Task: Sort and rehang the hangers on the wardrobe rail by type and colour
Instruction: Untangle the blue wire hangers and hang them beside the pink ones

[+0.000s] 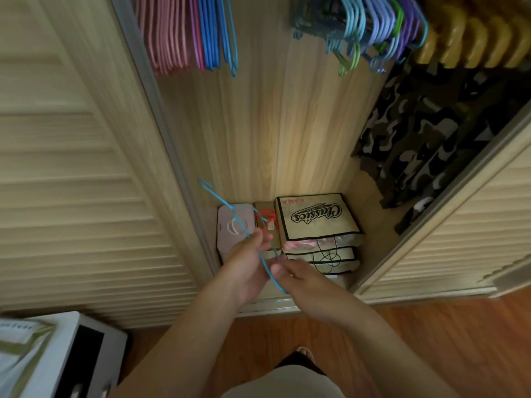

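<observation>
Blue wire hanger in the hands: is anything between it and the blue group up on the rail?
Nothing visible. Both hands hold the blue wire hanger low in the open wardrobe. The bare wood back panel fills the space up to the blue hangers, which hang right of the pink ones. The rail itself is out of frame.

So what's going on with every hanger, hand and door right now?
Blue wire hanger: off the rail, held in both hands.
Left hand: fingers curled round the hanger.
Right hand: pinching the hanger's lower end.
Pink hangers: hanging, grouped together.
Blue hangers: hanging beside the pink.
Mixed hangers: hanging, colours jumbled.
Wardrobe doors: open.
</observation>
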Available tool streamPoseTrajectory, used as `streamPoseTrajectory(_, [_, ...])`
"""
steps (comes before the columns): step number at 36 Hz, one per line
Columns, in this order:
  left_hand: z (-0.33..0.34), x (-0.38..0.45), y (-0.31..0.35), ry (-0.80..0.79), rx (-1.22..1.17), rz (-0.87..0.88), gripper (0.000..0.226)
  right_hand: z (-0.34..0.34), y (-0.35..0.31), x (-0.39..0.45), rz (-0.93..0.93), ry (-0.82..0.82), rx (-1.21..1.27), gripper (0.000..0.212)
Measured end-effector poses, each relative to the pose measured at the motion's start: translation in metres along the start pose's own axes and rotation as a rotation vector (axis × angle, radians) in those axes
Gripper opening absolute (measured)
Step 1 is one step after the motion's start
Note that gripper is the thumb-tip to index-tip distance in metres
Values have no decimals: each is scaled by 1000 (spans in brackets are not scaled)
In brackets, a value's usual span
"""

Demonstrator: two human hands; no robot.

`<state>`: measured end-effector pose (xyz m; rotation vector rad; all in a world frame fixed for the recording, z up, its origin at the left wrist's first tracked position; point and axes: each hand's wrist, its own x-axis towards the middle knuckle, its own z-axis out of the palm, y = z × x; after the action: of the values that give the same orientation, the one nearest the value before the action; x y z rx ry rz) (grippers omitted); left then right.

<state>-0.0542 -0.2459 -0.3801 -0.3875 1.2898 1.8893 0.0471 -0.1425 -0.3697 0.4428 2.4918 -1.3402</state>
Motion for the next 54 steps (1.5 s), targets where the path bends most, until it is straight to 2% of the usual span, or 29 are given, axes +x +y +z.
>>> streamPoseTrajectory(2, [6, -1, 1, 17, 25, 4, 31, -4, 3, 2, 31, 145, -65, 50])
streamPoseTrajectory(4, [10, -1, 1, 24, 39, 1, 31, -12, 0, 2, 31, 197, -10, 54])
streamPoseTrajectory(8, [18, 0, -1, 45, 0, -39, 32, -23, -2, 4, -16, 66, -18, 41])
streamPoseTrajectory(13, [22, 6, -1, 142, 84, -53, 34, -17, -1, 3, 16, 63, -75, 33])
streamPoseTrajectory(17, [21, 10, 2, 161, 71, -67, 40, -10, 0, 3, 22, 50, -83, 37])
streamPoseTrajectory(23, [32, 6, 10, 75, 86, -101, 31, -15, -4, 6, -7, 167, -57, 25])
streamPoseTrajectory(25, [34, 9, 10, 59, 107, -91, 28, -18, -5, 8, -14, 181, -17, 32])
streamPoseTrajectory(27, [36, 14, 9, 47, 133, -74, 34, -20, -8, 9, -18, 179, -8, 38])
streamPoseTrajectory(30, [42, 15, 10, -24, 247, -52, 51, -19, -9, 11, -49, 223, -81, 35])
streamPoseTrajectory(33, [50, 5, 26, -122, 400, -1, 63, -21, -17, 12, -99, 343, -74, 36])
streamPoseTrajectory(35, [54, -6, 50, -182, 567, 112, 71, -30, -25, 14, -132, 481, -14, 43])
streamPoseTrajectory(37, [58, -20, 80, -182, 840, 379, 73, -45, -39, 18, -174, 600, 87, 47])
streamPoseTrajectory(39, [61, -38, 113, -41, 996, 788, 46, -65, -56, 25, -224, 702, 140, 44])
streamPoseTrajectory(41, [65, -68, 149, 89, 1003, 1221, 19, -85, -77, 31, -276, 772, 168, 42])
streamPoseTrajectory(43, [65, -94, 187, 221, 973, 1624, 12, -106, -100, 40, -339, 822, 206, 42])
streamPoseTrajectory(45, [62, -112, 222, 382, 956, 1909, 16, -124, -122, 48, -397, 879, 236, 43])
streamPoseTrajectory(48, [60, -131, 266, 707, 988, 2121, 37, -147, -150, 63, -471, 925, 257, 43])
streamPoseTrajectory(51, [59, -137, 307, 940, 991, 2113, 63, -170, -179, 84, -534, 967, 254, 42])
streamPoseTrajectory(54, [54, -133, 340, 1091, 1013, 2053, 75, -190, -212, 110, -567, 978, 207, 43])
